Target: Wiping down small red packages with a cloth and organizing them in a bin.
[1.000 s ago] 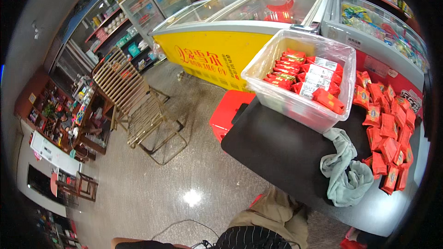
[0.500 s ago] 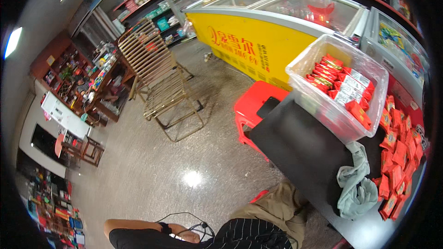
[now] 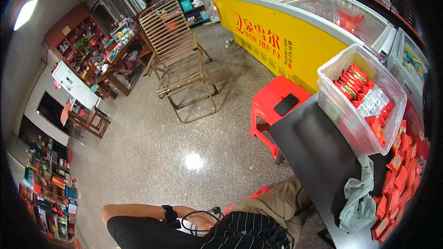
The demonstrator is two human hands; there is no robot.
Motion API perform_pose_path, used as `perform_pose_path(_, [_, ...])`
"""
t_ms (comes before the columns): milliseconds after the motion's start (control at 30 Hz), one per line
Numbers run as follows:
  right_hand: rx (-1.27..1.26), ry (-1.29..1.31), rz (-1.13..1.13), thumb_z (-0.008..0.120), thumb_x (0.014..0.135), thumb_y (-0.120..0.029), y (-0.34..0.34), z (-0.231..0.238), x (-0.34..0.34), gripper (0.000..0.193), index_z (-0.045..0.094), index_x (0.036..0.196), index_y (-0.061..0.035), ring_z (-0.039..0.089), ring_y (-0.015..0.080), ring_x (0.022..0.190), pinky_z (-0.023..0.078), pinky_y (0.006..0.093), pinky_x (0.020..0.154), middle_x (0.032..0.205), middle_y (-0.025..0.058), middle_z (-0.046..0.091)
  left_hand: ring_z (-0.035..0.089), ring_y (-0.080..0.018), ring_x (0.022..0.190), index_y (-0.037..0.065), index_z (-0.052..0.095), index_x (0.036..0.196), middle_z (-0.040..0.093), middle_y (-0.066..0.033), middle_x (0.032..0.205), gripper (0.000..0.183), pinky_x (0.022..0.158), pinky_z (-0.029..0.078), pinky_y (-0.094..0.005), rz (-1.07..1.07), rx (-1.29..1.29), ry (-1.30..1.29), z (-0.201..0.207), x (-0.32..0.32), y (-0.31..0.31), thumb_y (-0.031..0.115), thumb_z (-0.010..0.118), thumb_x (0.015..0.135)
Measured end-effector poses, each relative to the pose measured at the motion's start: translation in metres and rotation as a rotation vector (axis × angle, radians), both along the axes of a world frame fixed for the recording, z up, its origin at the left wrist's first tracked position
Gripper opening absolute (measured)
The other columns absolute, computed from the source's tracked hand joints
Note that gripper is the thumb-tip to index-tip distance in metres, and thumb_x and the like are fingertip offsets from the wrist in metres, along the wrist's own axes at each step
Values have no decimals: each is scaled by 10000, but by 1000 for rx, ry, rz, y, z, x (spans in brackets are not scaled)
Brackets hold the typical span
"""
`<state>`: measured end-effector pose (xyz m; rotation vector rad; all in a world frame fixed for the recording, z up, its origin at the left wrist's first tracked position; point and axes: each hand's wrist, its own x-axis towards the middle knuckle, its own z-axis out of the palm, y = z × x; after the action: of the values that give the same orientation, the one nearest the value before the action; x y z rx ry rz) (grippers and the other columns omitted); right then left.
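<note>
My left hand (image 3: 202,222) rests by my waist at the lower edge, the forearm bent across from the left with a dark band (image 3: 169,213) on the wrist. A black cable (image 3: 187,219) loops over the hand, and a white thing that I cannot make out (image 3: 181,225) shows beside it. The fingers are hidden, so their state is unclear. My right hand is out of view. To my right, a black table (image 3: 307,143) bears a plastic-lined clear bin (image 3: 339,122) of red packets (image 3: 355,80), loose red packets (image 3: 400,182) and a crumpled grey-green cloth or bag (image 3: 357,205).
Beside the table stands a red stool (image 3: 272,96) with a black phone (image 3: 286,104) on it. A yellow chest freezer (image 3: 272,32) is beyond. Ahead is a slatted folding chair (image 3: 184,71); farther left, a wooden desk (image 3: 121,53) and shelves of goods (image 3: 55,189).
The whole view has shifted, with the freezer, bin and table now farther right and more of my left forearm showing. The hand stays by my waist near the cable.
</note>
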<state>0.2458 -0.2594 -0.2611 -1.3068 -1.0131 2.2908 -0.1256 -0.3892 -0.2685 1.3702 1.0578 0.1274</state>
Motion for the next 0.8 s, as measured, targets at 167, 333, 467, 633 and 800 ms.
perform_pose_path(167, [-28, -30, -5, 613, 931, -88, -9, 6, 15, 149, 678, 1059, -46, 634, 113, 856, 486, 241, 759, 1000, 61, 699, 492, -281, 700, 2, 503, 868, 492, -120, 744, 241, 677, 433, -387, -33, 29, -48, -9, 12, 15, 210, 555, 979])
perform_pose_path(333, [-57, -53, -12, 613, 933, -89, -24, 15, 31, 145, 680, 1055, -46, 635, 109, 853, 486, 239, 759, 994, 59, 701, 487, -277, 696, 2, 499, 865, 486, -117, 738, 242, 675, 431, -385, -67, 61, -89, -14, 25, 27, 208, 554, 979])
perform_pose_path(467, [-85, -57, -26, 614, 934, -89, -33, 22, 40, 142, 681, 1051, -46, 635, 106, 850, 486, 238, 759, 989, 57, 703, 483, -274, 693, 2, 495, 863, 481, -115, 734, 243, 673, 429, -383, -92, 85, -126, -19, 33, 38, 207, 554, 979])
perform_pose_path(633, [-108, -38, -9, 615, 936, -90, -34, 23, 47, 138, 683, 1047, -47, 636, 102, 847, 486, 236, 759, 983, 54, 705, 478, -270, 689, 2, 491, 860, 475, -113, 729, 244, 671, 427, -381, -96, 112, -166, -26, 43, 44, 205, 553, 980])
perform_pose_path(800, [-157, 58, -87, 661, 916, -79, -32, 32, 42, 55, 707, 946, -71, 604, 57, 747, 475, 222, 716, 844, -11, 694, 473, -267, 685, 2, 487, 857, 469, -110, 724, 246, 670, 425, -379, -112, 140, -197, -27, 50, 51, 204, 552, 980])
